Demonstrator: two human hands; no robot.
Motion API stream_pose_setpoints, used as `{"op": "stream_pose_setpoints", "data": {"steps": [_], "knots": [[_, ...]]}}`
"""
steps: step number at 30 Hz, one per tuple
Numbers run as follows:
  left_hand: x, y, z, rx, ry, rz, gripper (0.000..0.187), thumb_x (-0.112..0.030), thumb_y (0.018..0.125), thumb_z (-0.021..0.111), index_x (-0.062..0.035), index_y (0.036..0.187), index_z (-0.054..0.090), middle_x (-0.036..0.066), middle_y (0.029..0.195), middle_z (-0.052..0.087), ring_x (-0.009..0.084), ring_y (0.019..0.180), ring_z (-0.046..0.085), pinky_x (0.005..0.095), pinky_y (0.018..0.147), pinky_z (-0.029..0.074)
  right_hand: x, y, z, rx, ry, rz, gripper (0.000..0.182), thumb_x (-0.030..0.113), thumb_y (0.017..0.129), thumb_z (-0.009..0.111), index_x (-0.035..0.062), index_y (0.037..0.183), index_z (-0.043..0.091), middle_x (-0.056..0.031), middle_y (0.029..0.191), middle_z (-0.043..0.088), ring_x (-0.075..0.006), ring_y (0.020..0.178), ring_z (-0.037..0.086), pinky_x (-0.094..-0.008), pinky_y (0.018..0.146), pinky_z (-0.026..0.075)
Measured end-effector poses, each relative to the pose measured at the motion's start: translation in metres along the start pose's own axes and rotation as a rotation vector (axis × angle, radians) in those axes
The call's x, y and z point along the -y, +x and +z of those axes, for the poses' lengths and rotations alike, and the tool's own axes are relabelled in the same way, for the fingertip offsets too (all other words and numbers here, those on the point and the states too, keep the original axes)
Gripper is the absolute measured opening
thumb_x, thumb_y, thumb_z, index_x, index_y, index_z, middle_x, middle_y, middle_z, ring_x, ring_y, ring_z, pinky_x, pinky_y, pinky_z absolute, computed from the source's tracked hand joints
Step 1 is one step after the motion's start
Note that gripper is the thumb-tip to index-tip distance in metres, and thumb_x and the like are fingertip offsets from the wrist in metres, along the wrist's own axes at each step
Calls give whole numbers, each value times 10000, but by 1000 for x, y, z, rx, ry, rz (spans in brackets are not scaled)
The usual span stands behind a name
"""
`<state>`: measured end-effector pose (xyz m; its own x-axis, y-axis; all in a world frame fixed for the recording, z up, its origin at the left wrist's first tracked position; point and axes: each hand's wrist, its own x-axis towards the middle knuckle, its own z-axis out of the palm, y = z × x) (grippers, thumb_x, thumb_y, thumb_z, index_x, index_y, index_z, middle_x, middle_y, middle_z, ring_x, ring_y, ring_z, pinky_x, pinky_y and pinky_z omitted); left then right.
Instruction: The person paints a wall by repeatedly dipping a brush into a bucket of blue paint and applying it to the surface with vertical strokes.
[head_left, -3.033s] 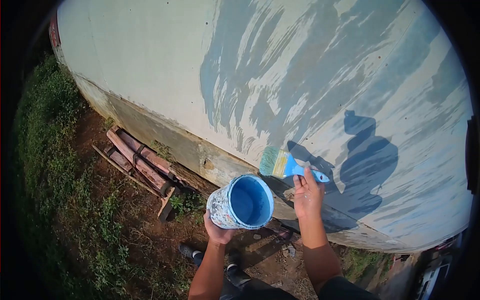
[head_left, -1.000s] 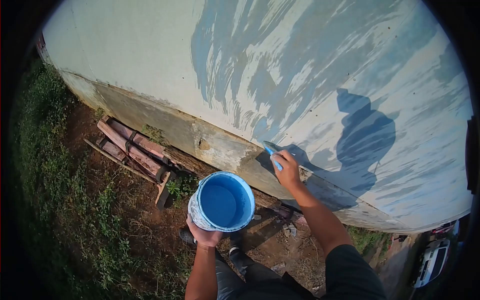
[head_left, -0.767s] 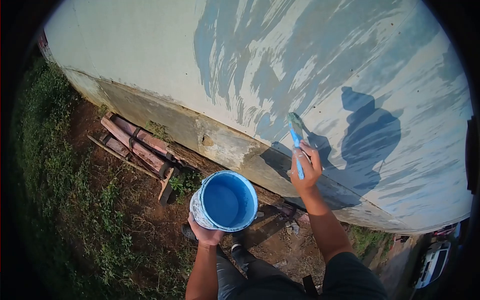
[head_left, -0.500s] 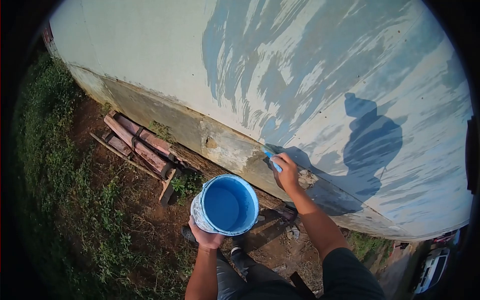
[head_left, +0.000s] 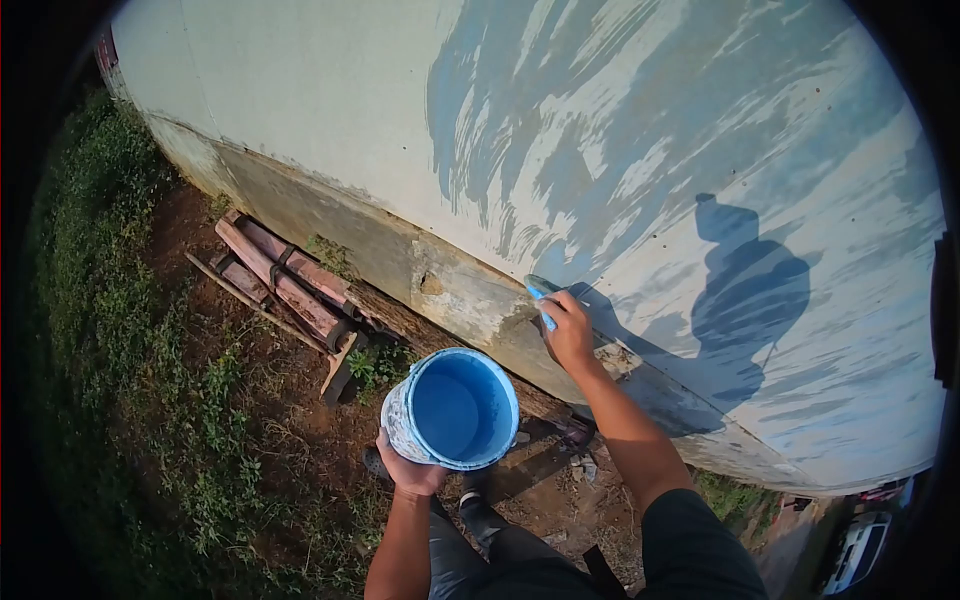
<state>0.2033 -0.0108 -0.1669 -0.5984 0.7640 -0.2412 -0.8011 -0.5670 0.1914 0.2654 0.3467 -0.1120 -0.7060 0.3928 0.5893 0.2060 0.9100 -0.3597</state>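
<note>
My left hand [head_left: 413, 470] holds a white bucket [head_left: 396, 412] from below and the side, with blue paint [head_left: 446, 412] inside it. Fingers of my right hand [head_left: 567, 330] are wrapped round a blue-handled brush [head_left: 543, 302]. The brush's tip touches the wall [head_left: 300, 90] just above its bare lower band. Blue-grey strokes [head_left: 565, 180] spread over the pale wall above and right of the brush.
Reddish roof tiles or boards [head_left: 285, 280] and a stick [head_left: 250, 300] lie on the soil at the wall's foot. Weeds [head_left: 110, 250] cover the left side. A white vehicle [head_left: 858, 550] stands at the lower right.
My right hand and the brush have moved slightly up along the wall's lower edge. The view has shifted a little; the bucket stays almost in the same place.
</note>
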Motion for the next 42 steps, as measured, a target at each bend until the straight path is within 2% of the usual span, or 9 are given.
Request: {"op": "stream_pose_setpoints", "data": {"steps": [7, 15, 19, 23, 25, 29, 33, 37, 42], "knots": [[-8, 4, 11, -71, 9, 42, 847, -740, 1014, 495, -153, 1625, 513, 131, 1631, 549, 385, 1469, 540, 614, 1210, 455, 65, 48, -64, -477, -25, -194, 215, -95, 853, 828, -28, 1045, 761, -181, 1073, 718, -388, 1019, 771, -464, 858, 624], [-12, 5, 30, -10, -11, 52, 851, -741, 1005, 509, -150, 1618, 521, 137, 1623, 558, 389, 1453, 555, 613, 1207, 460, 25, 55, -30, 140, 29, 51, 324, -69, 800, 802, 47, 1101, 769, -128, 1145, 706, -373, 1041, 726, -469, 853, 600], [-14, 8, 22, -30, -8, 57, 849, -746, 1010, 489, -142, 1604, 543, 142, 1609, 576, 390, 1440, 571, 608, 1204, 465, 74, 109, -76, -454, 11, -296, 198, -31, 876, 806, 0, 1066, 760, -151, 1072, 708, -372, 928, 735, -441, 778, 600], [-17, 11, 16, -55, -26, 58, 852, -751, 1014, 477, -138, 1602, 548, 143, 1608, 580, 389, 1444, 570, 603, 1201, 468, 98, 106, -70, -492, 45, -295, 190, -22, 887, 809, -5, 1071, 766, -148, 1056, 708, -363, 916, 746, -425, 769, 605], [-18, 14, 18, -60, -21, 79, 832, -714, 1019, 465, -116, 1588, 569, 111, 1586, 616, 355, 1445, 578, 568, 1228, 437, 82, 89, -38, -122, 201, -61, 193, -21, 889, 809, 7, 1076, 774, -135, 1059, 713, -363, 902, 747, -422, 777, 608], [-20, 17, 23, -55, -23, 77, 815, -700, 1023, 478, -116, 1582, 574, 108, 1578, 623, 346, 1442, 581, 560, 1225, 441, 36, 98, -13, 59, 103, -36, 182, -18, 891, 805, 8, 1067, 764, -128, 1065, 719, -375, 905, 743, -428, 772, 603], [-22, 17, 18, -33, -35, 88, 830, -730, 1031, 471, -128, 1596, 551, 145, 1603, 585, 385, 1439, 572, 589, 1211, 459, 80, 128, -62, -458, -14, -331, 193, -28, 880, 810, 3, 1065, 766, -148, 1062, 715, -371, 911, 747, -432, 785, 607], [-26, 23, 17, -71, -62, 86, 833, -727, 1031, 478, -126, 1604, 543, 151, 1607, 579, 387, 1442, 569, 591, 1212, 458, 95, 115, -63, -454, 60, -276, 212, -29, 875, 814, 2, 1078, 764, -165, 1053, 708, -375, 909, 745, -441, 792, 608], [-28, 28, 17, -7, -37, 79, 839, -729, 1030, 482, -125, 1609, 537, 155, 1608, 578, 388, 1440, 571, 589, 1205, 468, 38, 104, -6, 181, 82, -95, 175, -25, 894, 806, -23, 1062, 758, -174, 1037, 713, -394, 901, 733, -413, 808, 590]]}}
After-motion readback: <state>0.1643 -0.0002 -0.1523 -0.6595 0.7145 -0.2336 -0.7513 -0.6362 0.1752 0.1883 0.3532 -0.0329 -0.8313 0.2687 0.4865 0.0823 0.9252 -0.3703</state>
